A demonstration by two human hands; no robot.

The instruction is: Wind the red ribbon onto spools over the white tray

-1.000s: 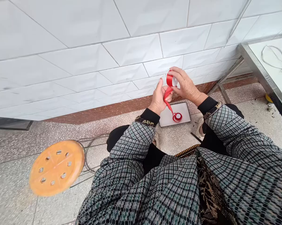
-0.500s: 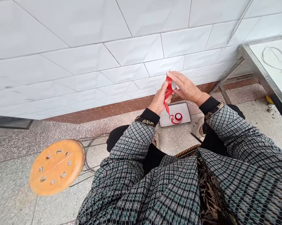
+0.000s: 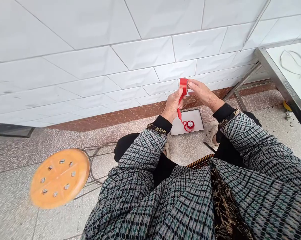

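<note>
My left hand point(image 3: 174, 104) pinches a red ribbon point(image 3: 183, 85), its thumb pressed against the base of a wide, upright loop. From below these fingers a tail of ribbon hangs down in a twist to a red ribbon spool point(image 3: 190, 124) with a pale centre. That spool rests in a shallow white tray point(image 3: 176, 128) with a dark rim, on the floor below my hands. At the loop's right side, my right hand point(image 3: 202, 93) has its fingertips on the ribbon's edge; the loop partly hides them.
An orange round stool point(image 3: 60, 180) with holes and thin metal legs is at the left. A white-tiled wall point(image 3: 140, 56) rises in front. On the right, a metal-edged table point(image 3: 287, 73) carries a pale cable point(image 3: 294, 63). A dark stick point(image 3: 209, 147) lies beside my shoe.
The ribbon loop has turned so its broad red face shows and it stands more upright. My right hand has shifted from over the loop's top to its right side. The spool is tilted slightly.
</note>
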